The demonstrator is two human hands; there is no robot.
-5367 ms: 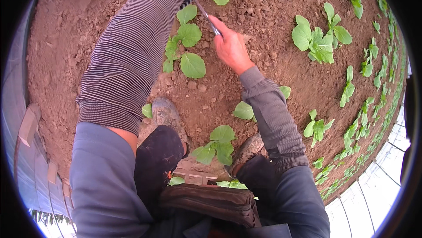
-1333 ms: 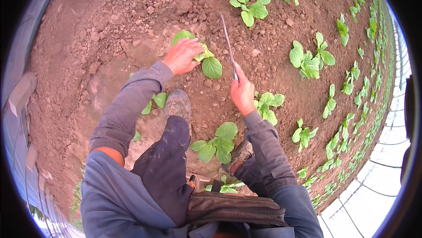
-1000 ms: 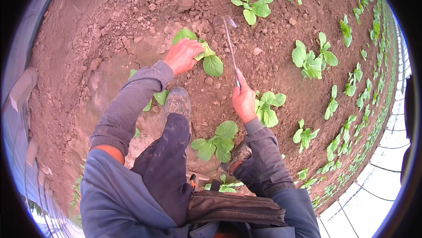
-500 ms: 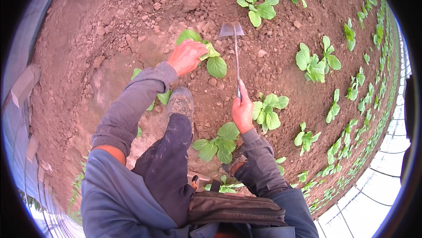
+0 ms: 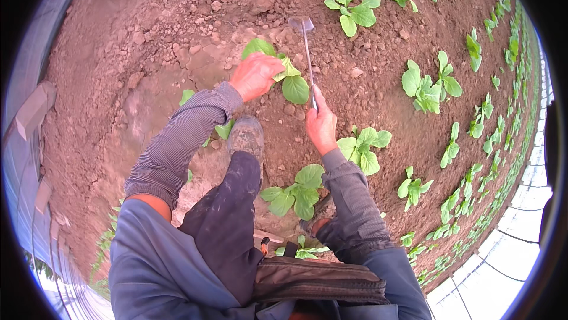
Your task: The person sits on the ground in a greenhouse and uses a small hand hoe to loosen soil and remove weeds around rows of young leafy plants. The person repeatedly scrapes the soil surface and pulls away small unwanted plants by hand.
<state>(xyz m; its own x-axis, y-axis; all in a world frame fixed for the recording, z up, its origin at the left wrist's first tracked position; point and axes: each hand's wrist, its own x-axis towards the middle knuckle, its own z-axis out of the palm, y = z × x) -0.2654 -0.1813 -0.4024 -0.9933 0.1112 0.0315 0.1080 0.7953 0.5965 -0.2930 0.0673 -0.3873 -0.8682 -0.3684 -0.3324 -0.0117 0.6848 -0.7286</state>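
Note:
My right hand [image 5: 321,126] is closed around the handle of a small hand hoe [image 5: 308,54]. The hoe's metal blade rests at the soil beyond a leafy green seedling [image 5: 295,89], its shaft passing just right of the leaves. Over that seedling, my left hand [image 5: 258,76] has its fingers pinched on a pale, curled leaf; the fingertips are partly hidden. One broad leaf shows beyond the left hand and another toward the right. The plant's base is hidden by hand and leaves.
My boot [image 5: 246,136] stands close to the seedling, with leaves beside it. Another seedling [image 5: 299,191] grows between my feet, and one [image 5: 365,147] by my right wrist. Rows of seedlings fill the right side. A brown waist bag [image 5: 319,280] hangs before me; plastic sheeting [image 5: 26,101] borders the left.
My right hand has moved slightly forward and left, carrying the hoe; its blade is now farther away and closer to the seedling's line. My left hand stays on the leaf.

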